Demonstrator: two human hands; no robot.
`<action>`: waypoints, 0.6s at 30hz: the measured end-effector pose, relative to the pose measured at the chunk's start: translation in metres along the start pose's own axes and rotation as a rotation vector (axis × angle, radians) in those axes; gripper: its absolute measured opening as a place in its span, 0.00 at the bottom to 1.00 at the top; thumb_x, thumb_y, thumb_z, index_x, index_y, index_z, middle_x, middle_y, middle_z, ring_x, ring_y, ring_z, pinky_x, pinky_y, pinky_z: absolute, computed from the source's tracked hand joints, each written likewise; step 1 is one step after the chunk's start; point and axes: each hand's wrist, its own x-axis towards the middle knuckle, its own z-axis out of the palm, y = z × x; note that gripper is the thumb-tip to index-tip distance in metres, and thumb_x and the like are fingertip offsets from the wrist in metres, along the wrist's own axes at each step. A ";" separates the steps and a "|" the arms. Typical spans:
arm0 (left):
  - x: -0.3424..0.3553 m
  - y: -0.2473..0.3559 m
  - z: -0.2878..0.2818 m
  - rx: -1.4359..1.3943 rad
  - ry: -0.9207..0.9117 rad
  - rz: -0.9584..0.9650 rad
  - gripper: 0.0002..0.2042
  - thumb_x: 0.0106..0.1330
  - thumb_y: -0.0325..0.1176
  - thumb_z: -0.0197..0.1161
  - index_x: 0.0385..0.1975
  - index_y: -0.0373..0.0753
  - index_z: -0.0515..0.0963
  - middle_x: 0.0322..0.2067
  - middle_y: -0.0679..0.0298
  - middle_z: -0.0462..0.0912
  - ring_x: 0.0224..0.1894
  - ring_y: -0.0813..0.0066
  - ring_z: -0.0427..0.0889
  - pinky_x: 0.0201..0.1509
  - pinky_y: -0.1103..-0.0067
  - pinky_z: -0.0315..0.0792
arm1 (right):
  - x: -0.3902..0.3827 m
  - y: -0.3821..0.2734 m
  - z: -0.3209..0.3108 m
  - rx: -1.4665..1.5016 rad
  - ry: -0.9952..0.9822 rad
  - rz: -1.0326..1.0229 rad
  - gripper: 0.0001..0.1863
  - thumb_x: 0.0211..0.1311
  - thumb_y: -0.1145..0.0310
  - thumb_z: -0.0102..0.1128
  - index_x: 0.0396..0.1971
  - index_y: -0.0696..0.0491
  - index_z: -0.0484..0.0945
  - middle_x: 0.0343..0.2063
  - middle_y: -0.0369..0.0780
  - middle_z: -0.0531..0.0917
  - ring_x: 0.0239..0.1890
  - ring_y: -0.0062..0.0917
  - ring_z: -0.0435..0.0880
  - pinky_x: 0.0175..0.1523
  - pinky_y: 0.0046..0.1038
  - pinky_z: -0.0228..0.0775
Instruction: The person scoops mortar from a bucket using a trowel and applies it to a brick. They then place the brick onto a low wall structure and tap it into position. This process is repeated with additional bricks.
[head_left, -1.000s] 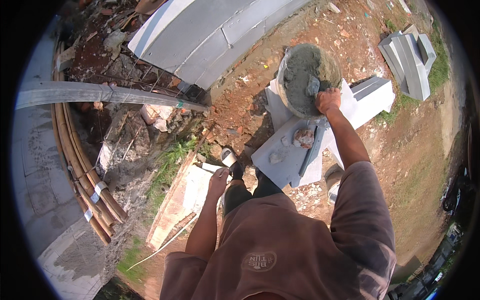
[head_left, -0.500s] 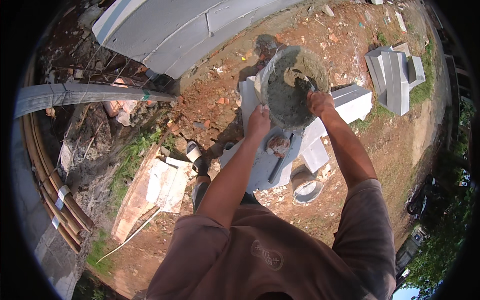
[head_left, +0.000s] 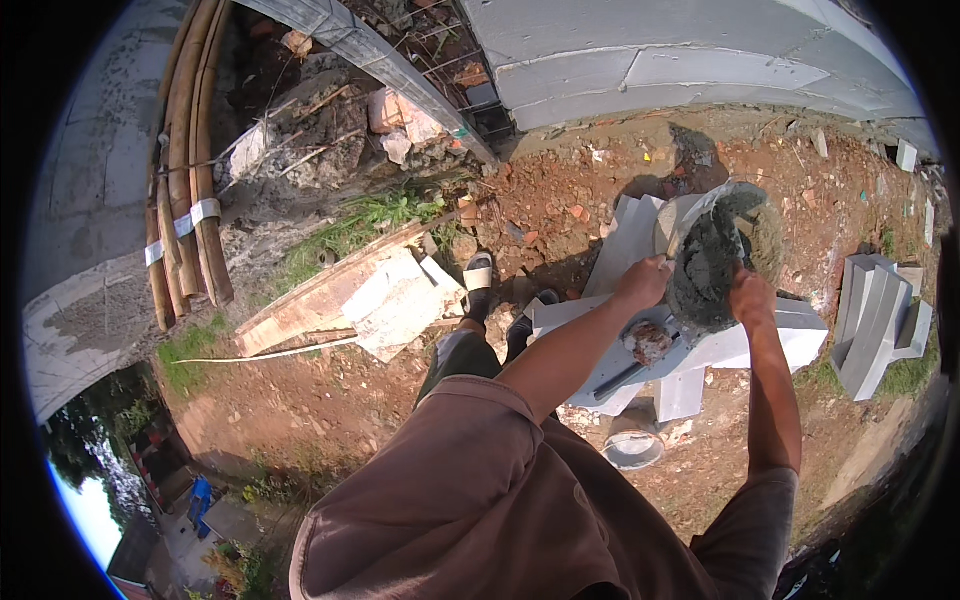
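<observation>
A bucket of wet grey mortar (head_left: 700, 275) stands on pale blocks in front of me, its outer wall (head_left: 668, 225) showing on the left. My left hand (head_left: 648, 280) is closed on the bucket's rim. In my right hand (head_left: 752, 297), at the right side of the bucket, is a trowel, its handle in my fist. Its metal part (head_left: 744, 243) reaches into the mortar and is mostly hidden. Just below the bucket, a reddish-brown lump (head_left: 650, 342) and a dark, straight bar (head_left: 620, 382) lie on a pale block (head_left: 600, 314).
A second, smaller bucket (head_left: 633, 450) stands on the ground near the blocks. More blocks (head_left: 875, 325) are stacked at the right. A grey block wall (head_left: 690, 70) runs across the back. Boards (head_left: 390, 305) lie left of my feet; bamboo poles (head_left: 190, 170) stand farther left.
My view has swung left, so the bucket, blocks and wall appear farther right. My left hand keeps its hold on the rim, and my right keeps the trowel at the mortar.
</observation>
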 end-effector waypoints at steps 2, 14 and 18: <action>-0.001 -0.006 -0.001 -0.022 0.057 -0.019 0.18 0.67 0.43 0.46 0.45 0.37 0.74 0.39 0.45 0.78 0.45 0.48 0.76 0.49 0.62 0.68 | -0.034 -0.049 0.002 -0.018 -0.092 -0.085 0.21 0.56 0.69 0.43 0.51 0.52 0.70 0.36 0.51 0.81 0.40 0.43 0.81 0.47 0.39 0.73; 0.011 -0.022 0.004 -0.077 -0.031 -0.026 0.22 0.67 0.44 0.49 0.53 0.32 0.69 0.28 0.55 0.80 0.27 0.68 0.80 0.35 0.75 0.72 | -0.049 0.042 0.003 0.123 0.060 0.151 0.21 0.60 0.51 0.50 0.36 0.56 0.73 0.35 0.52 0.80 0.41 0.44 0.79 0.47 0.42 0.71; 0.015 -0.024 0.012 -0.118 -0.029 -0.070 0.23 0.66 0.47 0.46 0.52 0.35 0.71 0.41 0.47 0.79 0.46 0.50 0.76 0.49 0.66 0.69 | -0.014 0.013 0.056 0.317 0.010 0.157 0.21 0.57 0.49 0.48 0.34 0.53 0.77 0.36 0.49 0.81 0.43 0.43 0.79 0.49 0.38 0.70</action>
